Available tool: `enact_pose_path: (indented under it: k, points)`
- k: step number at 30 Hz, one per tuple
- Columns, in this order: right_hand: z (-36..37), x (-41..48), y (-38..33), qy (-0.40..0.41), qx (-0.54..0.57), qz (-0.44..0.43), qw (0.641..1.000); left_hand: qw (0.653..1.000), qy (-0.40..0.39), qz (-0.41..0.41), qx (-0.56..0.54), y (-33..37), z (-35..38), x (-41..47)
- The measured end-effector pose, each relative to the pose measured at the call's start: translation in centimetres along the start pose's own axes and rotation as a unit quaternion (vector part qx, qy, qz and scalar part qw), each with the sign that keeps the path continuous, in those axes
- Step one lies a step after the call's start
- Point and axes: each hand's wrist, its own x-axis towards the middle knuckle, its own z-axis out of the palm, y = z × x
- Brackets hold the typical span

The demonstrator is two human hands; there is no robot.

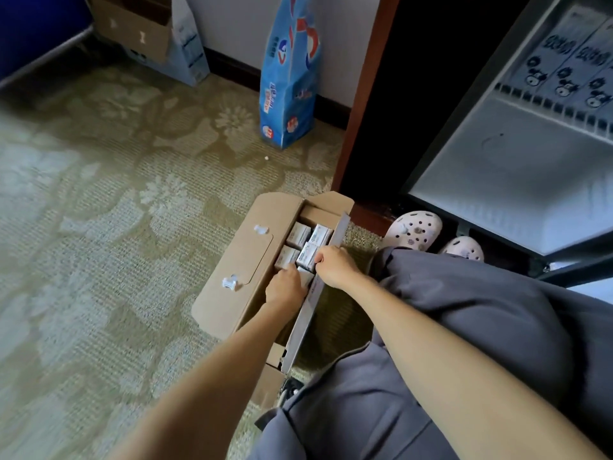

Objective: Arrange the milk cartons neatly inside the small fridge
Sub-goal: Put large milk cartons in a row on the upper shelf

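An open cardboard box (238, 257) lies on the carpet with several small white milk cartons (298, 234) standing in rows inside. My left hand (286, 287) reaches down into the box, fingers curled around a carton (306, 277) at the near end. My right hand (333, 265) grips another carton (308, 255) beside it, next to the box's raised right flap. The small fridge (517, 167) stands open at the right. Its upper wire shelf holds a row of milk cartons (564, 64); the lower floor is bare.
A tall blue printed bag (290, 74) leans on the wall behind the box. Another cardboard box (139, 28) sits at the far left. A dark wood cabinet edge (365, 94) borders the fridge. My grey trousers and two pale clogs (414, 229) are close to the fridge base.
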Motion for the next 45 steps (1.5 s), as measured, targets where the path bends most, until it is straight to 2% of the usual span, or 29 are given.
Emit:
enact_pose_path:
  k: [8,12,15,23,28,35,41,45]
  points:
    - [0.2,2.4,0.5,0.081,-0.012,-0.036,0.996,1.0,0.006,0.001,0.024,0.0,0.0,0.9]
    - [1.1,2.9,0.9,0.048,-0.139,-0.089,0.985,1.0,0.001,0.0,0.025,-1.8,-0.3,0.3]
    - [1.9,3.3,0.6,0.07,-0.225,-0.101,0.967,0.999,0.007,-0.008,0.049,-3.2,-0.6,0.1]
    - [3.5,3.9,-0.1,0.102,-0.291,-0.082,0.948,0.996,-0.001,0.001,0.084,-3.2,0.5,0.1]
    - [4.3,3.9,-0.2,0.119,-0.268,-0.076,0.953,0.999,0.03,-0.023,0.033,-4.1,1.4,-0.3]
    - [2.3,2.3,-1.2,0.118,-0.214,-0.061,0.968,1.0,0.01,-0.03,0.004,-4.4,0.1,-1.2]
    - [-2.7,-1.3,-3.7,0.121,-0.07,-0.042,0.989,0.995,0.093,0.024,-0.023,-1.9,-5.1,-2.6]
    - [-6.2,-4.1,-4.4,0.194,0.003,-0.034,0.981,0.987,0.139,0.074,-0.012,0.4,-9.3,-3.9]
